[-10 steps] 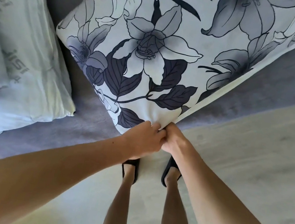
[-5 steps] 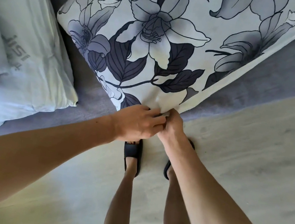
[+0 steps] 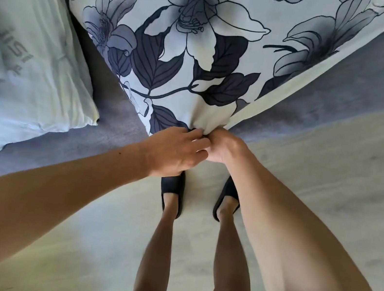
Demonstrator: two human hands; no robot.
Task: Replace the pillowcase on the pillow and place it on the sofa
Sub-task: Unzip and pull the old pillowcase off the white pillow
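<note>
Pillow [image 3: 203, 44] in its floral pillowcase [image 3: 215, 123] is rested on the grey sofa [image 3: 348, 96], its near corner overhanging. That corner is pinched by the left hand [image 3: 174, 152] and right hand [image 3: 223, 148], probably so a closure can be fastened.

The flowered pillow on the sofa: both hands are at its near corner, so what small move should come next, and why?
Probably work that corner open or shut, whichever the closure there needs. Both the left hand and the right hand pinch the near corner of the flowered pillow, which lies on the grey sofa. The closure itself is hidden under the fingers. The plain pillow lies apart, to the left.
</note>
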